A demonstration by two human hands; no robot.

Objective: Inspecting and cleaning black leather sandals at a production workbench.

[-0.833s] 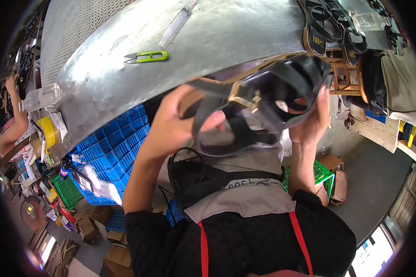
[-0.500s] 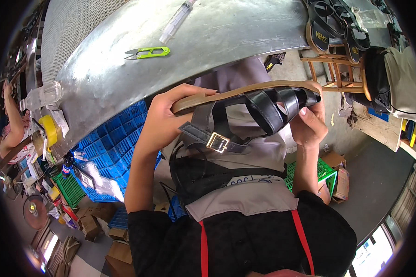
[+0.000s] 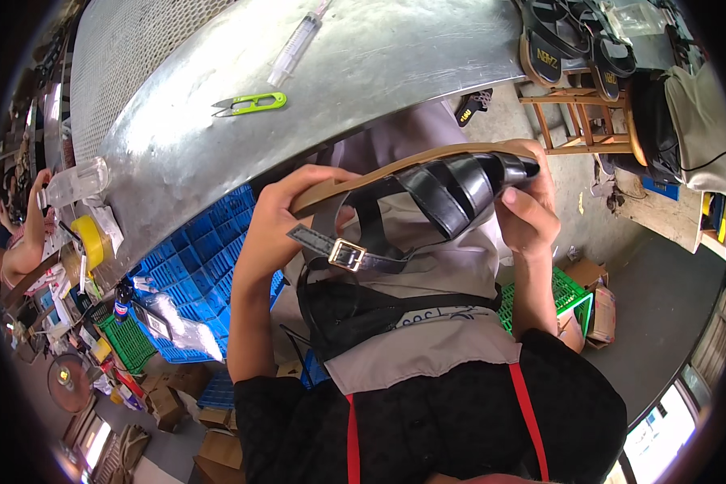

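Between my hands, over my lap, I hold a black strappy sandal [image 3: 452,194] with a tan sole on its side, the sole edge facing away from me. My left hand [image 3: 286,214] grips the heel end, its fingers partly hidden behind the sole. At the toe end my right hand [image 3: 528,202] is closed round the front, thumb against the straps. The ankle strap with a gold buckle [image 3: 347,255] hangs toward me. Beyond, on the metal table [image 3: 395,56], lie green thread snips [image 3: 254,104] and a clear syringe [image 3: 294,52].
More black sandals [image 3: 544,60] rest at the table's far right, above a wooden stool [image 3: 581,121]. A clear bottle [image 3: 81,181] and yellow tape roll [image 3: 89,240] sit at the left edge. Blue crates [image 3: 194,266] stand below, and a green crate [image 3: 561,298] by my right arm. Another person's arm [image 3: 32,226] shows far left.
The sandal has shifted slightly left and toward me at the heel, its straps turned a little. Both hands keep hold of it. The table view has shifted slightly.
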